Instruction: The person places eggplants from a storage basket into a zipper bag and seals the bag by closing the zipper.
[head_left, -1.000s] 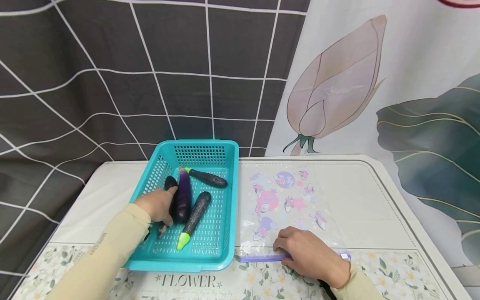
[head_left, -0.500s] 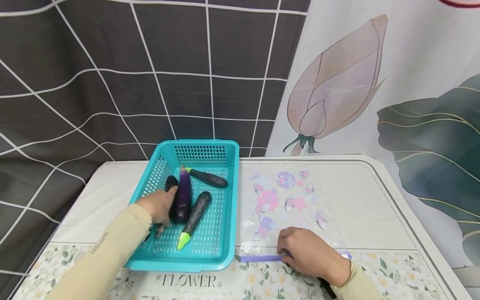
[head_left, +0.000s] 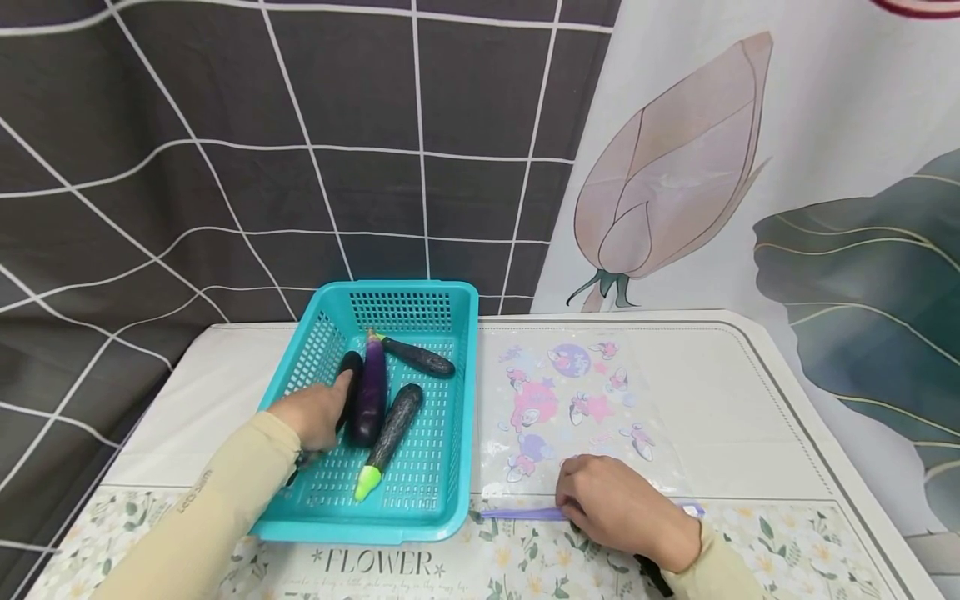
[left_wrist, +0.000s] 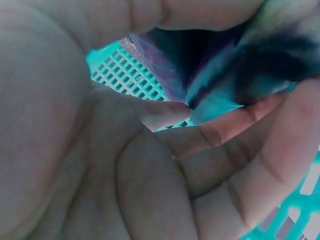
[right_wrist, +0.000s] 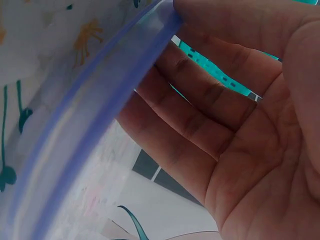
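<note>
In the head view my left hand (head_left: 311, 417) reaches into a turquoise basket (head_left: 360, 532) and grips a slim, dark eggplant (head_left: 350, 367), mostly hidden under the fingers. A longer purple eggplant (head_left: 371, 396) lies right beside it. Two dark green cucumbers, one with a bright green end (head_left: 395, 429) and one farther back (head_left: 416, 357), rest on the basket floor. My right hand (head_left: 626, 504) pinches the purple zip edge (head_left: 521, 514) of a clear printed zip bag (head_left: 540, 400) lying flat. The right wrist view shows the zip strip (right_wrist: 85, 135) held at the thumb and fingertips.
The table (head_left: 720, 417) has a white and floral cover and is bounded at the back by a dark grid-patterned curtain (head_left: 360, 192) and a flower-print curtain (head_left: 675, 167). The basket's right wall stands close to the bag's left edge.
The purple eggplant has shifted slightly right, and the left hand has tilted a little around the dark eggplant. The bag's zip edge has turned under the right hand, which shifted slightly right.
</note>
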